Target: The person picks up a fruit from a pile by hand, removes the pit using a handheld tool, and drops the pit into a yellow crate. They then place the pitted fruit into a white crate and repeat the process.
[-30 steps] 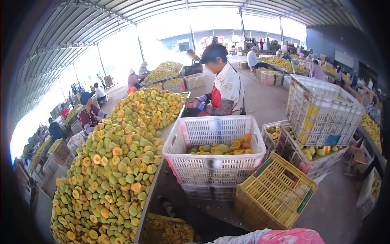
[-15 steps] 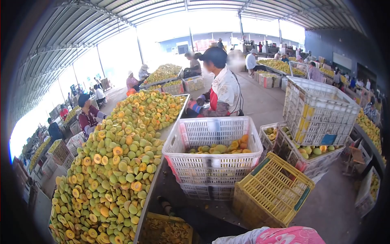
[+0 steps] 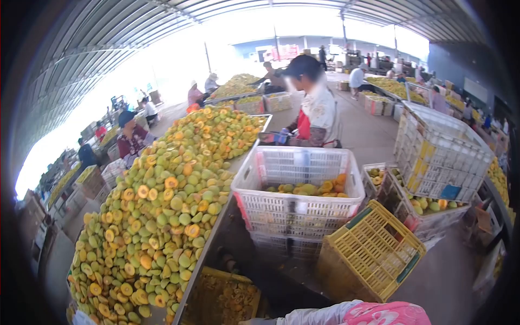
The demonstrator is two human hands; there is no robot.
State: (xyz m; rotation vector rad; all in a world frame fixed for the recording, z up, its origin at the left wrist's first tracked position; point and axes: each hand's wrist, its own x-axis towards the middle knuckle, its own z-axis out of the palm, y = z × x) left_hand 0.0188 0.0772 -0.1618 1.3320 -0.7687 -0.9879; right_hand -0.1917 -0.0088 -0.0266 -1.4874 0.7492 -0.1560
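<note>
My right arm, in a pale sleeve [image 3: 319, 314] with a pink patterned part [image 3: 387, 314], reaches leftward along the bottom edge. Of my right hand [image 3: 259, 322] only a pale sliver shows, close to a yellow crate [image 3: 250, 280] holding fruit scraps; its fingers are cut off by the frame. No left hand can be made out; a pale patch [image 3: 82, 318] at the lower left is too cropped to identify. A big heap of halved, green-yellow, apricot-like fruit [image 3: 157, 216] covers the metal-edged table [image 3: 208, 246]. My dark trouser leg [image 3: 284, 290] stretches beside the crate.
Ahead, a white crate [image 3: 298, 216] partly filled with fruit stands on another. An overturned yellow crate [image 3: 374, 249] leans beside it. Stacked white crates [image 3: 441, 151] rise at right. A co-worker [image 3: 314, 108] sits beyond, another person [image 3: 131, 138] across the heap.
The view has shifted, so the heap and crates appear farther right. My right arm now extends farther left, and a sliver of hand shows. The co-worker ahead leans more toward the heap.
</note>
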